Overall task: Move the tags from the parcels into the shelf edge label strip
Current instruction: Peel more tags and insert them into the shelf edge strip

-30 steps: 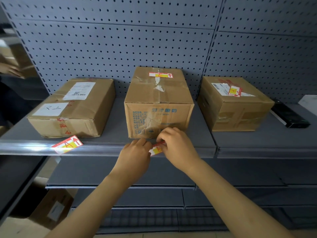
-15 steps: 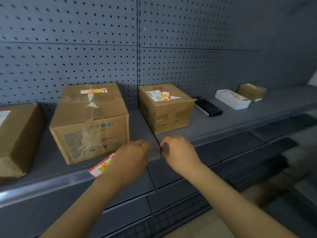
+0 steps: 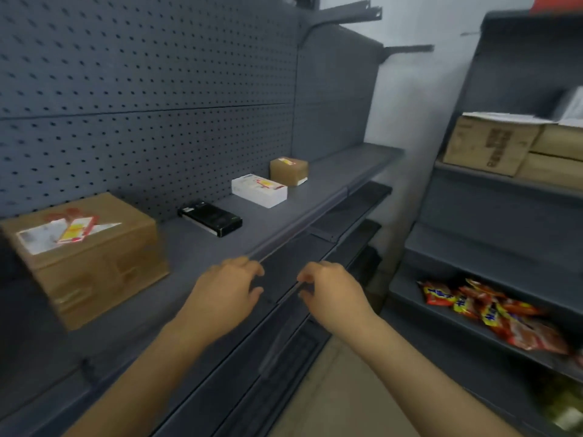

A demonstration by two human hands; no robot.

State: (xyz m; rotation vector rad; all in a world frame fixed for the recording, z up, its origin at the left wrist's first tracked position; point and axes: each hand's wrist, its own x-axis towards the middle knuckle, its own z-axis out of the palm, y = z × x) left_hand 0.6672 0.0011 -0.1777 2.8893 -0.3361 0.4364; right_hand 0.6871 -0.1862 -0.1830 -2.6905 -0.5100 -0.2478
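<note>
Both hands, left hand (image 3: 225, 293) and right hand (image 3: 332, 291), are held empty, fingers loosely apart, near the label strip (image 3: 284, 239). Red-yellow tag (image 3: 76, 229) lies on the cardboard parcel (image 3: 94, 263); motion blur suggests a misjudged reach could knock it off.

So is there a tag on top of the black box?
No, the black box has no red and yellow tag on it, while the big brown parcel beside it carries a tag.
</note>
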